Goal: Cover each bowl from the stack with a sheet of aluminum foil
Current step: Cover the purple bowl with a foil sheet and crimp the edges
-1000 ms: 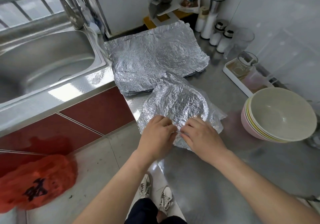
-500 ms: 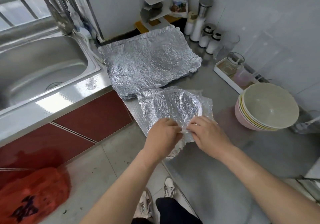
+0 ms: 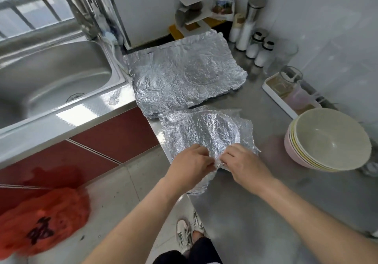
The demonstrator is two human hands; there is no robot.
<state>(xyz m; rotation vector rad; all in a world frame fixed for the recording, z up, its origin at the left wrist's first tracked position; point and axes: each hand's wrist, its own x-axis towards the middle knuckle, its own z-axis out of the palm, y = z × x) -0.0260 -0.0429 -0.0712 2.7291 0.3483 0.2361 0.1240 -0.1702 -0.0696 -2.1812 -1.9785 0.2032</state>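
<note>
Your left hand (image 3: 190, 165) and right hand (image 3: 243, 165) both pinch the foil (image 3: 204, 128) edge at centre frame; tug them apart too hard and the thin sheet likely tears.

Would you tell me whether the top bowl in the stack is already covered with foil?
No, the top bowl lies bare, its inside open to view.

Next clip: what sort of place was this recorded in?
Most likely a small home kitchen: a stainless steel sink with a tap, seasoning jars against the wall, and a stack of bowls on the steel counter, where the left hand and right hand pinch a foil sheet.
</note>
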